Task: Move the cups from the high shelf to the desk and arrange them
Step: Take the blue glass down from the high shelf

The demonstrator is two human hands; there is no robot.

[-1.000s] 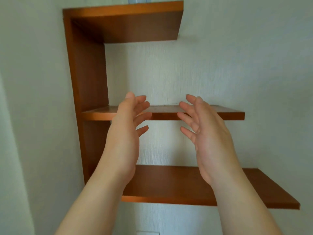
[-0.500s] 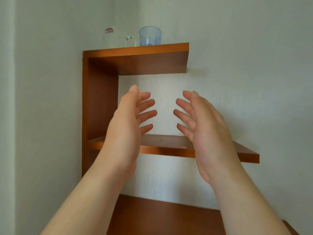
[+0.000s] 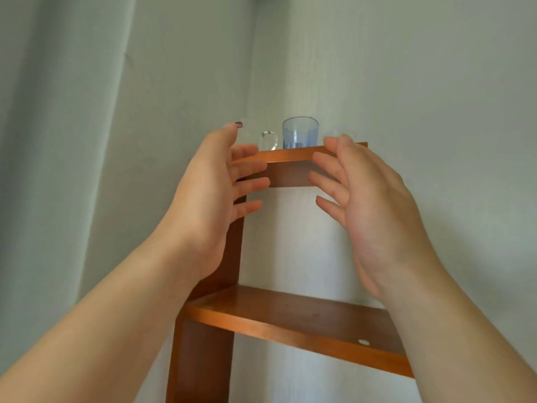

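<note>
A translucent blue cup [image 3: 300, 132] stands upright on the top shelf [image 3: 287, 154] of a brown wooden wall unit. Left of it is a clear glass mug; its handle [image 3: 268, 140] shows, and its body is mostly hidden behind my left hand. A faint clear cup rim [image 3: 337, 132] shows right of the blue cup, above my right hand's fingertips. My left hand [image 3: 215, 193] and my right hand [image 3: 369, 205] are raised in front of the top shelf's edge, palms facing each other, fingers apart, holding nothing.
A lower shelf [image 3: 290, 321] juts out below my wrists. The unit's upright side panel [image 3: 229, 251] runs down the left, near a wall corner. Pale walls surround the unit.
The view has tilted up, so the top shelf and cups now sit mid-frame. Both hands have risen from the middle shelf's level to the top shelf's edge, still open.
</note>
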